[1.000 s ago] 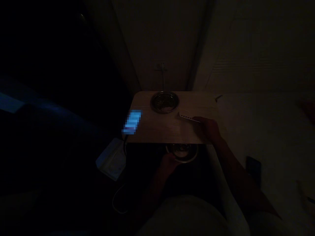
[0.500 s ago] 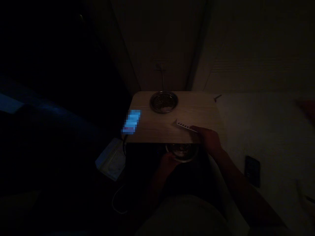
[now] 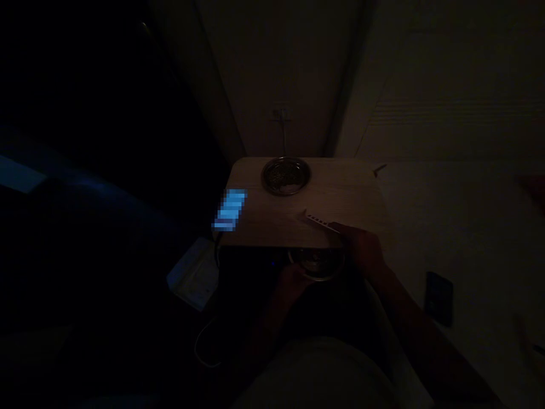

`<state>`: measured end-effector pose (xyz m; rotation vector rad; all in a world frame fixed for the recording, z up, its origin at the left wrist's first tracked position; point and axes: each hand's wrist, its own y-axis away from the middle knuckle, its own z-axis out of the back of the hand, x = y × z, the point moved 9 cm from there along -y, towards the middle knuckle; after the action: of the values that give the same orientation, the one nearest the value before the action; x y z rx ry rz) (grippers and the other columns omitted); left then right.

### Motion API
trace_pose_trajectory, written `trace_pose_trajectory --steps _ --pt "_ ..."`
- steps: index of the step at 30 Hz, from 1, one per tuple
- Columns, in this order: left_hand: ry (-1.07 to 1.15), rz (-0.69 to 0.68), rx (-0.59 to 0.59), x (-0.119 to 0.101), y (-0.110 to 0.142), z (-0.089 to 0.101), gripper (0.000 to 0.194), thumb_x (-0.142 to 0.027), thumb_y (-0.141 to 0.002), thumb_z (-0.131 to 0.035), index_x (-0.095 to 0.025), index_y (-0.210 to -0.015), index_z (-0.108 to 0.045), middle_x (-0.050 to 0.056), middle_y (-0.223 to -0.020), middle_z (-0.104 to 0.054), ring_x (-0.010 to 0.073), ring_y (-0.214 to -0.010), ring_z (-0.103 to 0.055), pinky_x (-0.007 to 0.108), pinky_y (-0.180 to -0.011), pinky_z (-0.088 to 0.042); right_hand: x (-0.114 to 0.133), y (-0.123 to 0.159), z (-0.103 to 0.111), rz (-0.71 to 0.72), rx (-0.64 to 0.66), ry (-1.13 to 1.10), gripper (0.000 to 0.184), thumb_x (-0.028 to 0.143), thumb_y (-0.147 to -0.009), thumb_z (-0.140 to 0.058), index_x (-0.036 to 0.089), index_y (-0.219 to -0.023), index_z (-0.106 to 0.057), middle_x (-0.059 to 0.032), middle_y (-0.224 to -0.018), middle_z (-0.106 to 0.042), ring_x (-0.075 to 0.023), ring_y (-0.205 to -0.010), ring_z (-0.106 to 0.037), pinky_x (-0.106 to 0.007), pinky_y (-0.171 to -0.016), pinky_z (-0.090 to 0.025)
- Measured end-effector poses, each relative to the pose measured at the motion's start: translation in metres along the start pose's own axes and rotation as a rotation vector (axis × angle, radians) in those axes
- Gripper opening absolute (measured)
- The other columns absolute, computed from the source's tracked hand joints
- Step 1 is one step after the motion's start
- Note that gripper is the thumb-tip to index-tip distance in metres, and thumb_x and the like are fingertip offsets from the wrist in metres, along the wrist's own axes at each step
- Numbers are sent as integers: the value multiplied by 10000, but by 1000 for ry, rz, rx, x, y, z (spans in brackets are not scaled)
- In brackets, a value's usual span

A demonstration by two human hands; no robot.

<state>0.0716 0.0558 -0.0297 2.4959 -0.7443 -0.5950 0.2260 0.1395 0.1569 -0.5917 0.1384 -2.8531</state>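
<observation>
A: It's very dim. What has the right hand point(image 3: 361, 250) got?

B: A flat white card point(image 3: 321, 221), pinched at its near end, with the far end resting low on the wooden table point(image 3: 276, 221) close to the front edge. It's tilted like a scraper — a thin edge kept against the surface would push small bits along.

A: And the left hand point(image 3: 289, 281)?

B: It's closed on the rim of a small metal bowl point(image 3: 315, 262), held just under the table's front edge, right below the card. Held there, the bowl would catch anything that slides off the wood.

A: Is there anything in it?

B: Too dark to tell. A second metal dish point(image 3: 285, 175) stands at the back of the table, apart from both hands, with something dull inside.

A: What's that blue glow?

B: A lit phone point(image 3: 230, 210) on the table's left side, well away from the card. There's another dark phone point(image 3: 439, 290) on the pale surface to the right, and a white power strip point(image 3: 193, 274) on the floor.
</observation>
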Motion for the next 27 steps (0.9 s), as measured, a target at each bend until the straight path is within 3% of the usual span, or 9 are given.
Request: trace_pose_trajectory --steps 8,13,21,27 --pt "11 -34 16 -4 8 -14 364 -34 -643 -637 -82 -967 -796 179 -1086 -825 381 -1149 -730 562 -1108 -505 -4 -1 2 -7 26 57 440 301 -989 -574 344 -1384 -762 -69 -1180 -831 -307 -941 -811 -346 -729 -545" --pt "-22 -50 -55 -1 7 -4 360 -62 -643 -655 -44 -974 -796 188 -1054 -818 347 -1049 -739 538 -1085 -499 0 -1 7 15 33 80 446 298 -996 -547 323 -1386 -763 -82 -1116 -844 -283 -881 -808 -313 -675 -497" --pt "-35 -25 -89 5 2 7 425 -90 -617 -627 -54 -1006 -796 189 -1121 -805 347 -1089 -718 509 -1017 -527 -15 -2 1 -10 15 78 455 359 -974 -568 295 -1375 -772 -90 -984 -853 -294 -758 -781 -322 -595 -427" --pt "29 -20 -41 6 2 5 470 -71 -630 -640 -22 -1073 -789 216 -1154 -799 380 -1142 -711 530 -1050 -509 -16 -6 4 -37 12 33 431 351 -967 -575 308 -1337 -792 -91 -1046 -850 -306 -778 -778 -334 -621 -441"
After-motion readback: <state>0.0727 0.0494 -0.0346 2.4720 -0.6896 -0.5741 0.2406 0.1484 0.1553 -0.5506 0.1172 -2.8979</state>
